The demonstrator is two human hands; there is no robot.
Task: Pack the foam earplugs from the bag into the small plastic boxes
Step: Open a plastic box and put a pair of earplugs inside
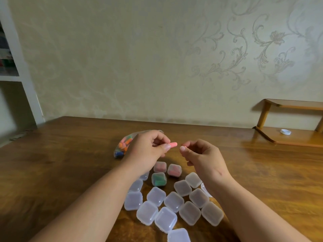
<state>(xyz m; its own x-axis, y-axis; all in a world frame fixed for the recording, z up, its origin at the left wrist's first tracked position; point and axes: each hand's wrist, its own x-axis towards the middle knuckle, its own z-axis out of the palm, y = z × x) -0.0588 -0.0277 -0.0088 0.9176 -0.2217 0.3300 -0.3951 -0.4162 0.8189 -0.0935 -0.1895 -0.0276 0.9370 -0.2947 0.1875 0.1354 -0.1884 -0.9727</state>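
Room: a wall point(139, 67) with pale flower-pattern paper stands behind a brown wooden desk point(70, 154). A low wooden shelf point(295, 139) with a white cap point(285, 132) on it stands at the far right.

Bag: the clear bag point(123, 147) of coloured earplugs lies on the desk, partly behind your left hand.

Left hand: your left hand point(146, 151) is above the desk and pinches one pink earplug point(172, 144) between thumb and fingers. The free end of the earplug points to your right hand.

Right hand: your right hand point(202, 156) is close to that earplug but apart from it, with the fingers curled. I cannot tell if it holds something small.

Filled boxes: two boxes with reddish earplugs point(160, 166) and one green-filled box point(158, 179) sit just below your hands, with the lids closed.

Empty boxes: a group of clear boxes point(156, 196) lies nearer to you, many touching each other. They look closed.

Handling: I judge the foam as very light and soft. It will squash under a hard pinch and can spring away, so hold it gently at the middle of its body.

Boxes handling: the small boxes are probably light, stiff and smooth, so one may slide when you open it. Hold the base at its two sides and lift the lid at the front edge.
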